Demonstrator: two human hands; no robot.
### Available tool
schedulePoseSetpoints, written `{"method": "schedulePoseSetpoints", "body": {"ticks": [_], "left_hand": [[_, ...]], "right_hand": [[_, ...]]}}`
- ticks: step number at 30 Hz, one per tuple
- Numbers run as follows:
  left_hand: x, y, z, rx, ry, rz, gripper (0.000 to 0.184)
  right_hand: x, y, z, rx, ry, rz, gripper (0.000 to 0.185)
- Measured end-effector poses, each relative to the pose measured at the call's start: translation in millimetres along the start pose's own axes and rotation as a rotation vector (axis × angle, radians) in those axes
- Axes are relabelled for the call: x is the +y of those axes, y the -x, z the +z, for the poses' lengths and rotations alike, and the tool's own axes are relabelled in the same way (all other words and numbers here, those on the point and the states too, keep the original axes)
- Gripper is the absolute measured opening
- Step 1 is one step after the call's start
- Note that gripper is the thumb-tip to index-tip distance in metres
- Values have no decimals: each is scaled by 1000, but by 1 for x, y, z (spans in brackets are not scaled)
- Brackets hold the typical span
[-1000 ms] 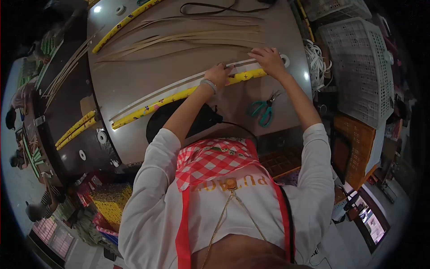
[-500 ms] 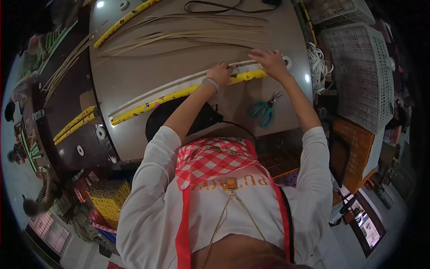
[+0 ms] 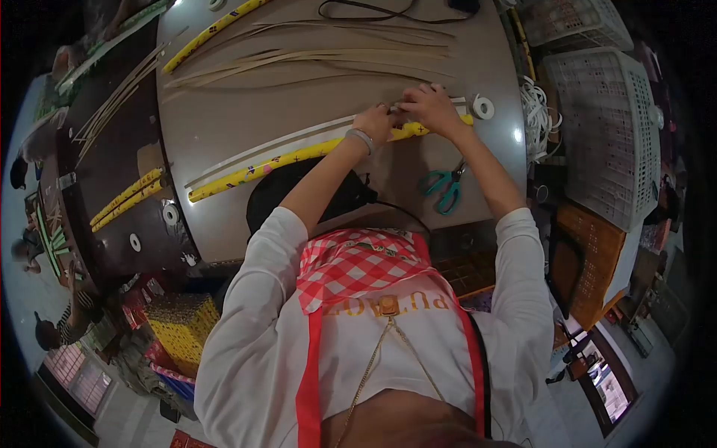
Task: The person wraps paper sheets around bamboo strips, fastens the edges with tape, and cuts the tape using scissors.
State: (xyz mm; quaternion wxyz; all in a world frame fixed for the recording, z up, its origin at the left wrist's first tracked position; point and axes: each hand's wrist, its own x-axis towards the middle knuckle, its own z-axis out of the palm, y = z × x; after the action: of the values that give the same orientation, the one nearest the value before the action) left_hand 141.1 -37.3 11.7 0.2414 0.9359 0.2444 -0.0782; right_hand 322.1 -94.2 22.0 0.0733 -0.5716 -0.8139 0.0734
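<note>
A long yellow patterned tube [image 3: 276, 165] lies slantwise across the table, with a thin white strip [image 3: 269, 149] running along its far side. My left hand [image 3: 373, 124] is over the tube and strip, its fingers curled. Beside it, my right hand [image 3: 433, 110] is bent inward, and the fingertips of both hands meet over the strip. Whatever they pinch is too small to make out. Teal-handled scissors [image 3: 447, 189] rest on the near side of the tube. A white tape roll [image 3: 483, 108] lies past the tube's right end.
Thin tan strips [image 3: 321, 56] and another yellow tube [image 3: 209, 33] lie farther back on the table [image 3: 299, 97]. A black object [image 3: 299, 194] sits under my left forearm. White plastic crates [image 3: 605, 134] stand at the right, near coiled white strips [image 3: 538, 119]. Other people are at far left.
My right hand has moved left from near the tube's right end to meet my left hand. The left hand has shifted slightly right. The tape roll is now more exposed.
</note>
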Motion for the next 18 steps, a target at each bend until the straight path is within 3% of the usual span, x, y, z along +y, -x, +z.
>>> {"method": "schedulePoseSetpoints", "body": {"ticks": [4,7,9,13,18], "left_hand": [[3,0,1,54,1,0,36],[6,-2,-1,-24,-72,-53,40],[6,-3,-1,-61,-42,-50,40],[3,-1,2,-18,-2,-33,42],[1,4,-2,21,30,-43,51]], "right_hand": [[2,5,-2,25,-42,1,29],[2,5,-3,-4,-148,97,28],[0,5,3,146,-58,91,26],[-3,6,6,83,-20,45,22],[-4,8,11,176,73,58,22]]}}
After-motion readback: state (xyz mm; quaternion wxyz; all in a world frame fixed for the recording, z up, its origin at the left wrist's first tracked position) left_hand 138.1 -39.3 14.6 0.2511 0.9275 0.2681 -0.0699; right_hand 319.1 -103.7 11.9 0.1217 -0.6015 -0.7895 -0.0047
